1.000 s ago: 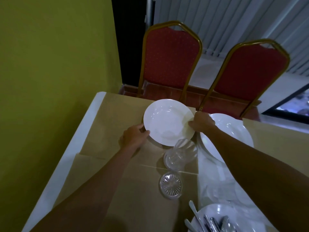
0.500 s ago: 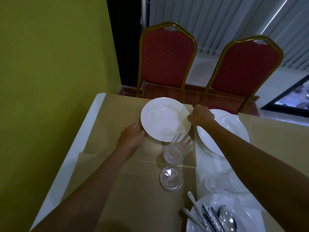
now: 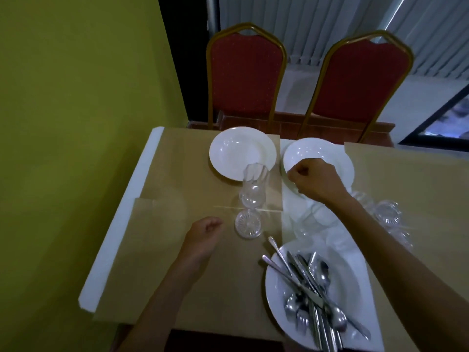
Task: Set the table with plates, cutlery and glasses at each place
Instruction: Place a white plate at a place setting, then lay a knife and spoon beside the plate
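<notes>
A white plate (image 3: 236, 151) lies on the brown table covering in front of the left red chair, with no hand on it. A second white plate (image 3: 319, 152) lies to its right. My right hand (image 3: 316, 181) is curled into a fist over that plate's near left rim; I cannot tell whether it touches the rim. My left hand (image 3: 205, 232) hovers loosely curled above the covering and holds nothing, left of a small clear glass (image 3: 248, 223). A tall clear glass (image 3: 253, 186) stands between the hands. Near me, a third plate (image 3: 352, 283) carries a pile of cutlery (image 3: 311, 288).
Two red chairs (image 3: 245, 74) (image 3: 355, 80) stand at the far edge. A yellow wall (image 3: 76, 123) runs along the left, close to the table's white edge (image 3: 121, 217). More clear glasses (image 3: 387, 213) (image 3: 308, 219) crowd the area under and right of my right forearm.
Both hands have let go of the left plate, which now lies flat. My left hand pulled back toward me; my right hand moved right, over the second plate.
</notes>
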Demonstrator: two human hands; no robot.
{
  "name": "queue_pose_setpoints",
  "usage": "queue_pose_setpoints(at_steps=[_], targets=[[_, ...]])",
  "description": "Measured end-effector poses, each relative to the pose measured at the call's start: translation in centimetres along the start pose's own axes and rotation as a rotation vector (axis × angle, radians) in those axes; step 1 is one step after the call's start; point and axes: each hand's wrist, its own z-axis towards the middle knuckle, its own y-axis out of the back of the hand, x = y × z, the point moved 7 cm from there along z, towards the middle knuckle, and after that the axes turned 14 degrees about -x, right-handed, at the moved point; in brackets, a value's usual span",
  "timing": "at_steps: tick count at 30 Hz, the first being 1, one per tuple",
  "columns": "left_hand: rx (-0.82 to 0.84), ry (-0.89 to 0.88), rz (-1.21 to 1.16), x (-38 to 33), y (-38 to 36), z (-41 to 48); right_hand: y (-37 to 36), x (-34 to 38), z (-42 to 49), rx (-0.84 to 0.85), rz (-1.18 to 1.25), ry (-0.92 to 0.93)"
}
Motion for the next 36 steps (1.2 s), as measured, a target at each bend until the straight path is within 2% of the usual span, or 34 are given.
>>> queue_pose_setpoints(at_steps=[4, 8, 12, 14, 20, 23, 29, 36], targets=[[0.021, 0.020, -0.021, 0.6, -1.8, -5.0, 1.1, -0.6, -5.9, 0.088, 0.064, 0.027], [0.114, 0.024, -0.018, 0.8, -4.1, -8.7, -0.4, -3.2, -11.6, 0.247, 0.090, 0.011], [0.140, 0.083, -0.001, 2.1, -4.8, -11.2, -4.1, -7.0, -16.1, 0.476, -0.080, 0.058], [0.145, 0.093, 0.015, 3.0, -5.2, -12.2, -5.5, -8.2, -17.3, 0.534, -0.186, 0.110], [0.116, 0.127, -0.006, 4.3, -4.9, -14.4, -8.0, -8.4, -17.9, 0.421, -0.389, 0.249], [0.062, 0.118, 0.000, 4.9, -3.9, -14.8, -8.5, -8.2, -18.1, 0.474, -0.393, 0.245], [0.002, 0.079, -0.038, 4.4, -4.2, -15.4, -7.2, -6.9, -17.4, 0.472, -0.174, 0.258], [0.005, -0.062, -0.096, 1.1, -7.7, -15.9, -4.7, -5.0, -18.1, 0.484, 0.018, 0.355]])
